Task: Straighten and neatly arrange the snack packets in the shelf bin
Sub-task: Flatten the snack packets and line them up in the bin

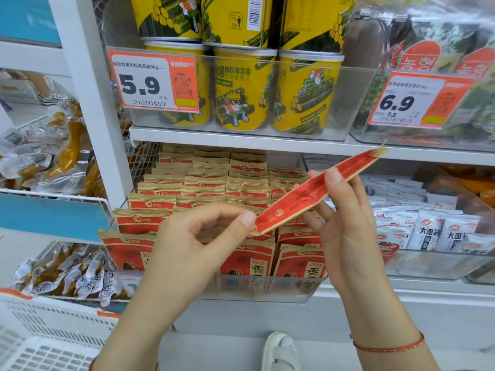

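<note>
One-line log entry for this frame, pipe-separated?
stage: packet out of bin | left hand: pinching lower end of red packet | right hand: gripping its middle | packet: tilted, above clear bin | rows: upright

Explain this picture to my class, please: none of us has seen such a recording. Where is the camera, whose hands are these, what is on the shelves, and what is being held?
There is no machine here. One camera is worn on a person's head and looks forward and down, so you see their own two bare hands. The left hand pinches the lower corner of a red snack packet; the right hand holds its middle between thumb and fingers. The packet is lifted, seen almost edge-on, above a clear shelf bin filled with rows of the same red and tan packets standing upright. On the shelf above stand yellow tubs behind a price tag reading 5.9. To the right lie white packets.
</note>
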Demonstrator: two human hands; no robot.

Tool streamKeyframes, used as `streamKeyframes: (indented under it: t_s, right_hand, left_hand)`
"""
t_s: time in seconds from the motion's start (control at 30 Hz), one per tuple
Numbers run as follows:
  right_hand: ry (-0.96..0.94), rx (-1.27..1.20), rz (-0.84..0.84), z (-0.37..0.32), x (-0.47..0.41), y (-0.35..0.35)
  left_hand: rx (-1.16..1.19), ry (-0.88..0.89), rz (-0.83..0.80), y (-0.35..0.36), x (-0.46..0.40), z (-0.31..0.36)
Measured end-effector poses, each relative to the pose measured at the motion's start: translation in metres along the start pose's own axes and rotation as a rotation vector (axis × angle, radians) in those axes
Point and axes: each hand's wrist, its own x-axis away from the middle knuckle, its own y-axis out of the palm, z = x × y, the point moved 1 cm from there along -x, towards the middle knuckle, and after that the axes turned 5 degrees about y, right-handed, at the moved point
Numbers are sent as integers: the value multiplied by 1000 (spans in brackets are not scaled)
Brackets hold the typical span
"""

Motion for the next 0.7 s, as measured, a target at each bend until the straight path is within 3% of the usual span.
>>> streamKeyframes:
  t_s: [0.33,0.7]
  right_hand:
    - [3,0,9,3,2,1]
    - [-5,-26,14,1,3,1]
  left_hand:
    - [-197,52,-20,-2,3,-4]
    - [-160,107,2,1,1,-8]
